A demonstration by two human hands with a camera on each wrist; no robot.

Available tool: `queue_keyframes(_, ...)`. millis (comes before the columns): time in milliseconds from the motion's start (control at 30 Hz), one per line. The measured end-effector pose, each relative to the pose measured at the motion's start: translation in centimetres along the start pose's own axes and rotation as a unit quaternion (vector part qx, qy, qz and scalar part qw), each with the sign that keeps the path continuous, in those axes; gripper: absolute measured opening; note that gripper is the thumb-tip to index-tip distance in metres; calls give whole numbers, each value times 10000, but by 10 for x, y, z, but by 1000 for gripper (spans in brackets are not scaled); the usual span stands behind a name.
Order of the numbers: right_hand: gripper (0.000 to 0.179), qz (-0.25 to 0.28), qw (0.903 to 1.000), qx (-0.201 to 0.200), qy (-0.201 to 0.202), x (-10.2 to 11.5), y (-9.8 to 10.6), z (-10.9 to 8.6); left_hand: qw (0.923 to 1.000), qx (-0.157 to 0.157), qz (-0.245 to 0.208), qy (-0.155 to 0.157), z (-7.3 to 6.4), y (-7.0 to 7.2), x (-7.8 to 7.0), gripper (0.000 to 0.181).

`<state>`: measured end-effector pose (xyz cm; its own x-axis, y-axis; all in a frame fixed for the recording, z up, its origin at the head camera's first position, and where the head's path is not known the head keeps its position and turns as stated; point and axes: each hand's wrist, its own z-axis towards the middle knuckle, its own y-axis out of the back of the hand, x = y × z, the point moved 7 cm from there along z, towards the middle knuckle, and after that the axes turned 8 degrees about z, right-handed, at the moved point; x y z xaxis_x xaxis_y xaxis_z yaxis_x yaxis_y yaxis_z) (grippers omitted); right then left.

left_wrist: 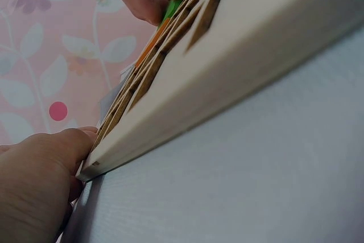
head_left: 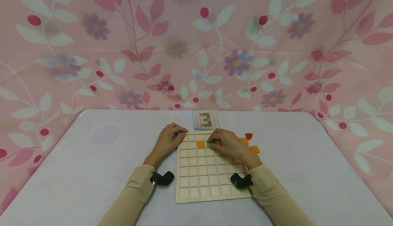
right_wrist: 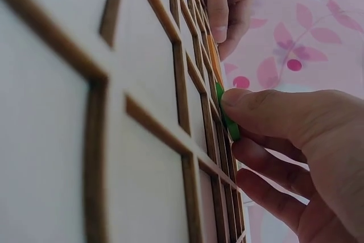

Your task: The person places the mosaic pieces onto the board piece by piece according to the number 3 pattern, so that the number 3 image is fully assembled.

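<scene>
A pale wooden grid board lies flat on the table. The left hand holds the board's far left corner, its thumb along the edge in the left wrist view. Between thumb and fingers, the right hand pinches a green tile, tilted against a cell in an upper row. Directly left of that tile, an orange square tile sits in its own cell. The right hand covers part of the green tile and several cells in the head view.
Behind the board lies a pattern card printed with a grid of coloured shapes. Right of the board are loose pieces: a red rounded piece, an orange tile and another orange tile partly behind the right hand. A floral curtain hangs behind the white table.
</scene>
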<state>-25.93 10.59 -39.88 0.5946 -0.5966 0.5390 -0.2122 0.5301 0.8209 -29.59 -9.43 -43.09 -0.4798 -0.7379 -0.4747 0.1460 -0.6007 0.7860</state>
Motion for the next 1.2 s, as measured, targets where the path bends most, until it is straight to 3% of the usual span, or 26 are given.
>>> queue_keyframes(1200,15,87,10000,27,-21,1,-4,1,10000,-31,54,-45,1,-1,1,13)
